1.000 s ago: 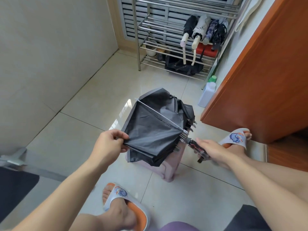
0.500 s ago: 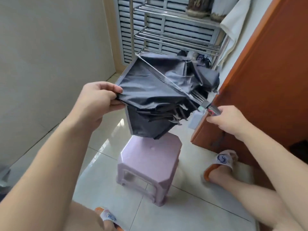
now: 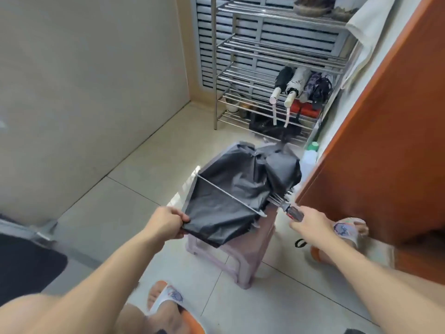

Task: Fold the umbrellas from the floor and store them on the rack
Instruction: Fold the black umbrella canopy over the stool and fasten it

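Left hand [image 3: 166,221] pinching the near edge of the black umbrella [image 3: 231,196] cloth; right hand [image 3: 310,221] curled round its handle, seemingly tight. Held over the pink stool [image 3: 243,256], shaft roughly level, handle end rightward. Both arms stretched forward, well short of the rack [image 3: 240,71].

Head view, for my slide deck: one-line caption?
Left hand pinches black umbrella canopy, right hand grips its handle, above a stool.

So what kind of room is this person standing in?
Probably a home entryway or utility corner: a metal rack holding folded umbrellas, a tiled floor, and a small plastic stool beside a wooden door.
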